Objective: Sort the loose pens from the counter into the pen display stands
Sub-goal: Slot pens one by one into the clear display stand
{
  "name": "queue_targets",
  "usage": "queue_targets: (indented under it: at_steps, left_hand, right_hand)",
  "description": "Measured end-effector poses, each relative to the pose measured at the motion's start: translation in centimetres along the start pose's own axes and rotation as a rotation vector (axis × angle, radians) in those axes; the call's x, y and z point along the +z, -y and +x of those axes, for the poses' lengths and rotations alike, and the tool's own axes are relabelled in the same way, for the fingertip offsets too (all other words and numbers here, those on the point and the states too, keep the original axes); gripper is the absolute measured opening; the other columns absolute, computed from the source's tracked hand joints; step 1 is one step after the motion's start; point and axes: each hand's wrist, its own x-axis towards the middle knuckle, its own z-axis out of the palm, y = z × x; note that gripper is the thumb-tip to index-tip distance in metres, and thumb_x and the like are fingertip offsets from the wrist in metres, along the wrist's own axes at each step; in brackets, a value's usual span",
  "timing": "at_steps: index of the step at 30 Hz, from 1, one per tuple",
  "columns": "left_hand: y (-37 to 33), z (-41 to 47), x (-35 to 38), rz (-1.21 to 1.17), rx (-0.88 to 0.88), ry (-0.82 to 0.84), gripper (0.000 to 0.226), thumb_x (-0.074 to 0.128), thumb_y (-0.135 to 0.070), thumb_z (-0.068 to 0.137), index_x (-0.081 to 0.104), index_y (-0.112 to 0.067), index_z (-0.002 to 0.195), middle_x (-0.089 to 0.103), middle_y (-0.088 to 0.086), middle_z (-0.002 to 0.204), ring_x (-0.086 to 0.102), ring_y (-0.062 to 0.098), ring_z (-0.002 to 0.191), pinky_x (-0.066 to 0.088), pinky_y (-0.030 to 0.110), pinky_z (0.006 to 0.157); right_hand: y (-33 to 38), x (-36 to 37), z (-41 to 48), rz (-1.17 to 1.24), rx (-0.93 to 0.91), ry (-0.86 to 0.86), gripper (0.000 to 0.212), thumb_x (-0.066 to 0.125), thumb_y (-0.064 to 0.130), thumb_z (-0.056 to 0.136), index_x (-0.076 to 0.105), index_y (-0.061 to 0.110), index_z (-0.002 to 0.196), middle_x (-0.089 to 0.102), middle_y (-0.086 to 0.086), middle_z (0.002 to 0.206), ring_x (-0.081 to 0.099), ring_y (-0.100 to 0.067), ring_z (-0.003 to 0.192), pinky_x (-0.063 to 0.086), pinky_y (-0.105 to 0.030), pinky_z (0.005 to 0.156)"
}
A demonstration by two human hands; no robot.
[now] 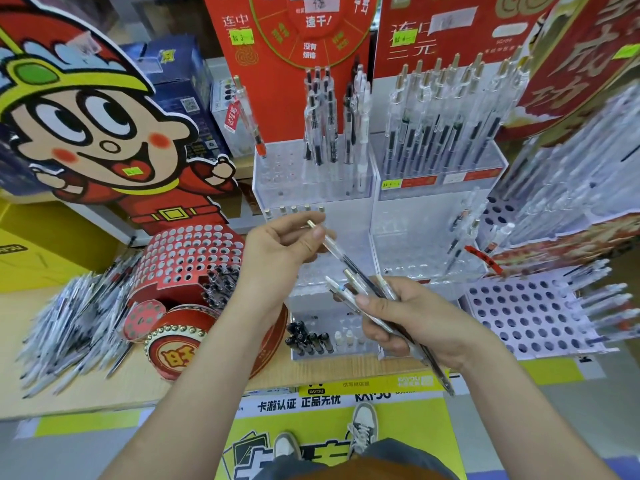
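My left hand (280, 251) pinches one clear pen with a gold tip (334, 245) near its top end, over the counter's middle. Lower right, my right hand (412, 320) grips a bundle of several clear pens (367, 296), whose ends stick out toward the counter's front edge. The single pen's lower end reaches into that bundle. A heap of loose pens (72, 323) lies on the wooden counter at the left. Behind my hands stand clear acrylic display stands: the left one (311, 181) has a few pens, the right one (440, 161) is well filled.
A red perforated drum-shaped stand (188, 254) sits left of my hands below a cartoon cardboard figure (90, 126). A white perforated stand (526, 317) with pens lies at the right. Small black and white caps (311, 337) sit in a low tray at the front.
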Motion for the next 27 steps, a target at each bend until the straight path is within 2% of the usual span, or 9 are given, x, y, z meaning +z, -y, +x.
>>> queue_targets:
  at_steps: [4,7,9,12,14,16,19,21,27]
  left_hand:
    - [-0.4,0.5,-1.1,-0.075,0.040,-0.033,0.027,0.052,0.005,0.093,0.067,-0.015,0.104,0.076,0.000,0.086,0.069,0.013,0.081,0.056,0.024,0.072]
    - [-0.7,0.8,-2.1,-0.075,0.120,-0.100,0.029,0.049,0.007,0.093,0.066,-0.013,0.106,0.075,-0.001,0.087,0.068,0.012,0.076,0.053,0.024,0.067]
    - [-1.1,1.1,-2.9,-0.069,0.173,-0.139,0.032,0.048,0.008,0.094,0.066,-0.016,0.106,0.075,-0.002,0.086,0.067,0.013,0.077,0.054,0.030,0.073]
    - [-1.4,1.1,-3.4,-0.064,0.203,-0.095,0.036,0.045,0.011,0.094,0.065,-0.016,0.106,0.074,-0.003,0.084,0.067,0.014,0.083,0.051,0.029,0.075]
    - [-1.5,0.8,-2.8,-0.054,0.186,-0.029,0.037,0.043,0.013,0.094,0.065,-0.014,0.106,0.073,-0.003,0.083,0.067,0.013,0.081,0.051,0.024,0.072]
    - [-1.3,0.4,-1.9,-0.037,0.168,0.033,0.038,0.043,0.014,0.093,0.065,-0.014,0.106,0.073,-0.002,0.083,0.067,0.012,0.082,0.051,0.022,0.072]
    - [-1.2,0.2,-1.1,0.015,0.165,0.071,0.035,0.046,0.011,0.093,0.065,-0.016,0.107,0.074,0.000,0.087,0.069,0.014,0.089,0.053,0.023,0.076]
    - [-1.5,0.3,-0.8,0.072,0.149,0.051,0.029,0.053,0.004,0.093,0.067,-0.017,0.106,0.074,-0.001,0.089,0.068,0.013,0.089,0.055,0.023,0.075]
    - [-3.1,0.8,-0.6,0.263,0.139,-0.079,0.014,0.077,-0.014,0.076,0.074,-0.016,0.089,0.074,0.000,0.076,0.068,0.011,0.068,0.056,0.021,0.064]
  right_hand:
    - [-0.4,-0.7,-0.3,-0.016,-0.003,-0.009,0.022,0.062,0.031,0.085,0.055,0.011,0.092,0.042,-0.002,0.058,0.030,-0.012,0.043,0.024,-0.022,0.043]
    - [-0.8,-1.7,-0.5,-0.068,0.041,-0.006,0.033,0.067,0.030,0.080,0.064,0.012,0.108,0.035,-0.001,0.060,0.028,-0.010,0.043,0.024,-0.019,0.040]
    - [-0.9,-2.3,-0.6,-0.054,0.048,-0.052,0.035,0.069,0.028,0.078,0.065,0.009,0.107,0.033,-0.002,0.060,0.027,-0.009,0.041,0.023,-0.019,0.039]
    - [-0.8,-2.9,-0.7,0.057,-0.007,-0.174,0.031,0.065,0.030,0.078,0.067,0.006,0.099,0.051,-0.008,0.067,0.028,-0.009,0.039,0.020,-0.017,0.038]
    - [-0.4,-2.5,-0.4,0.070,-0.061,-0.190,0.037,0.064,0.034,0.079,0.066,0.005,0.103,0.067,-0.013,0.081,0.032,-0.010,0.038,0.021,-0.017,0.038]
    - [-0.1,-1.5,0.1,0.068,-0.092,-0.193,0.033,0.064,0.030,0.082,0.065,0.004,0.103,0.072,-0.015,0.087,0.034,-0.010,0.039,0.022,-0.017,0.038]
    - [-0.2,-0.4,1.0,0.105,-0.119,-0.221,0.006,0.062,0.013,0.091,0.063,0.006,0.091,0.068,-0.013,0.078,0.033,-0.010,0.042,0.022,-0.017,0.039]
    - [-0.6,-0.6,1.2,0.141,-0.142,-0.263,0.007,0.061,0.008,0.092,0.062,0.008,0.086,0.066,-0.011,0.074,0.032,-0.010,0.043,0.022,-0.017,0.040]
    - [-0.8,-1.2,1.1,0.181,-0.204,-0.349,0.006,0.064,0.004,0.089,0.061,0.008,0.085,0.063,-0.010,0.072,0.032,-0.011,0.042,0.020,-0.020,0.041]
